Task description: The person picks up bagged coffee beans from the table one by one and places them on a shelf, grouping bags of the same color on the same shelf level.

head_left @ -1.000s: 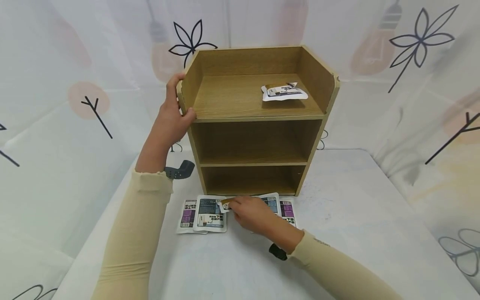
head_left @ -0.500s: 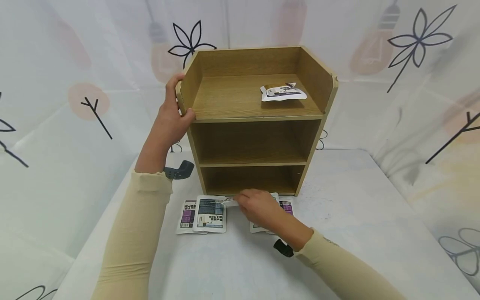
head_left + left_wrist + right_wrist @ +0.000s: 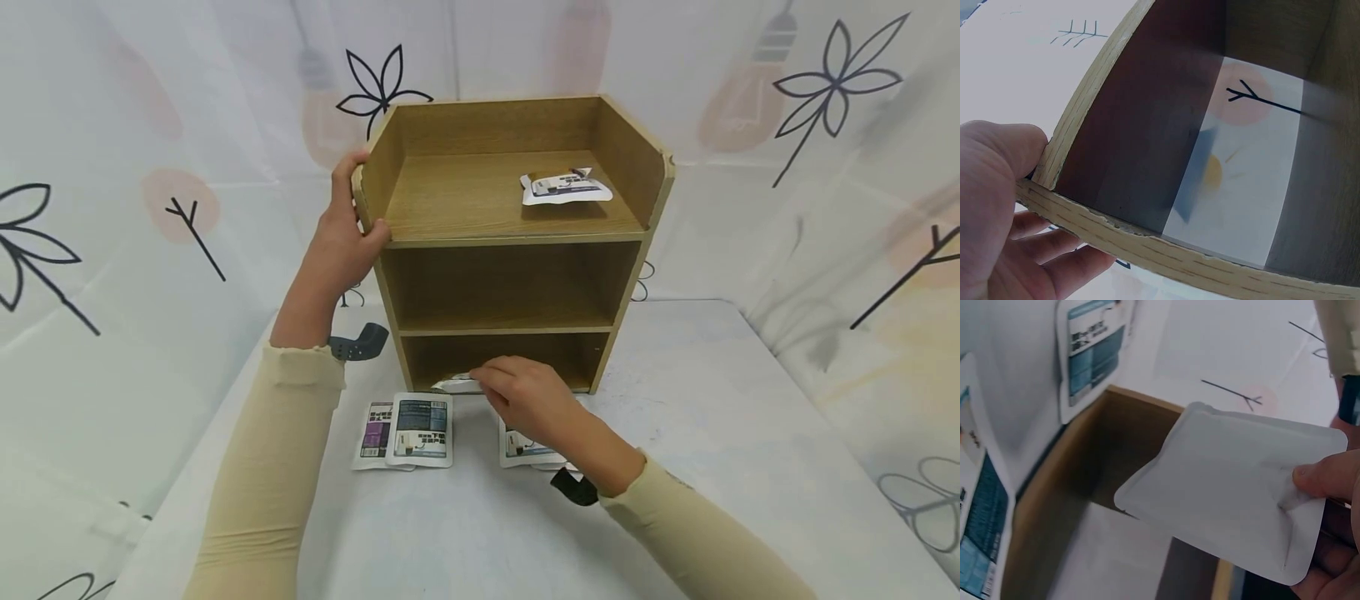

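Observation:
A small wooden shelf unit [image 3: 513, 241] with an open top tray and two compartments stands on the table. My left hand [image 3: 341, 242] grips its upper left side panel; in the left wrist view the thumb and fingers [image 3: 1082, 269] lie on either side of the board edge [image 3: 1147, 247]. With my right hand [image 3: 528, 400] I pinch a flat white pouch [image 3: 1229, 487] by one end, thumb on its plain face. In the head view that pouch sits edge-on at the mouth of the bottom compartment [image 3: 427, 354]. Another white pouch [image 3: 566, 188] lies on the top tray.
Two overlapping printed pouches, a blue-labelled one [image 3: 422, 429] and a purple-labelled one [image 3: 375, 432], lie before the unit's left front. More pouches [image 3: 521, 450] lie to the right, partly under my right forearm. A patterned white cloth [image 3: 750, 208] hangs behind.
My right hand has lifted and moved slightly right and toward the unit, bringing the pouch from over the left pouches to the bottom compartment's mouth. The left hand keeps its grip.

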`<move>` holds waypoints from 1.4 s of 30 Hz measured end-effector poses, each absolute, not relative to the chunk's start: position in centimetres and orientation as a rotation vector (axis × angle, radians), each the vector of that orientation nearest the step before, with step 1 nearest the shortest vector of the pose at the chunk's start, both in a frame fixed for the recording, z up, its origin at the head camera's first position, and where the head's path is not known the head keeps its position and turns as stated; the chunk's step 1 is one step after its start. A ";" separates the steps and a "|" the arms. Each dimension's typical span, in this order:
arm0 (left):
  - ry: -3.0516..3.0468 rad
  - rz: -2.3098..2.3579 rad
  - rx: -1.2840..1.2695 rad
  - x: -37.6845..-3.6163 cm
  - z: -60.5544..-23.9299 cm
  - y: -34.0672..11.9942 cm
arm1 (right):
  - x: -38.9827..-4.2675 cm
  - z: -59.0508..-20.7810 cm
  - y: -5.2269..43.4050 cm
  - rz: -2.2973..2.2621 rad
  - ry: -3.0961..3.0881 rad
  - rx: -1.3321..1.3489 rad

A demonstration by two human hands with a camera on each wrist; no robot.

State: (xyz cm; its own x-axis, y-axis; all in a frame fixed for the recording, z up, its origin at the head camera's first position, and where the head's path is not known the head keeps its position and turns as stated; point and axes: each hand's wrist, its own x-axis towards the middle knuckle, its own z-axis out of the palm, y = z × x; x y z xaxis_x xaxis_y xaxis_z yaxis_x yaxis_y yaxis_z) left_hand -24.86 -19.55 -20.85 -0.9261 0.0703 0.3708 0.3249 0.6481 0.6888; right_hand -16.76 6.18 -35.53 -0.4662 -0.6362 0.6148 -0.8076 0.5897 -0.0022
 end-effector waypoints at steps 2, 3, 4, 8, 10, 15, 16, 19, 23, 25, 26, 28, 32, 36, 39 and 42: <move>-2.558 -1.153 -0.316 -24.9 -20.9 -19.6 | -16.7 -35.0 6.2 0.417 -2.216 1.145; -2.557 -1.153 -0.316 -24.9 -20.9 -19.6 | -16.7 -34.7 6.3 0.427 -2.199 1.146; -2.557 -1.152 -0.315 -24.9 -20.9 -19.6 | -16.7 -34.5 6.3 0.434 -2.184 1.146; -2.556 -1.134 -0.311 -24.9 -21.0 -19.6 | -16.5 -33.3 6.4 0.461 -2.136 1.150; -2.552 -1.128 -0.315 -24.9 -21.0 -19.6 | -16.5 -32.8 6.4 0.473 -2.116 1.152; -2.548 -1.130 -0.324 -25.0 -21.0 -19.6 | -16.4 -31.4 6.6 0.497 -2.056 1.154; -2.550 -1.130 -0.322 -24.9 -21.0 -19.6 | -16.3 -31.1 6.7 0.503 -2.039 1.155; -2.547 -1.141 -0.325 -24.9 -21.0 -19.6 | -16.3 -30.2 6.8 0.514 -1.992 1.157; -2.553 -1.161 -0.315 -24.9 -20.9 -19.5 | -16.3 -29.0 6.9 0.519 -1.937 1.145; -2.558 -1.168 -0.306 -24.8 -20.9 -19.5 | -16.2 -28.5 7.0 0.525 -1.923 1.129; -2.559 -1.169 -0.305 -24.8 -20.8 -19.5 | -16.1 -28.2 7.0 0.531 -1.914 1.121; -2.559 -1.169 -0.304 -24.8 -20.8 -19.5 | -16.0 -27.7 7.0 0.548 -1.902 1.110; -2.554 -1.168 -0.311 -24.9 -20.8 -19.5 | -15.7 -27.0 7.1 0.568 -1.872 1.101; -2.550 -1.168 -0.309 -24.9 -20.8 -19.5 | -15.5 -26.4 7.0 0.569 -1.824 1.094; -2.545 -1.168 -0.312 -24.9 -20.8 -19.5 | -15.5 -26.0 6.9 0.573 -1.782 1.082; -2.543 -1.166 -0.315 -24.9 -20.8 -19.5 | -15.6 -25.6 6.9 0.567 -1.740 1.071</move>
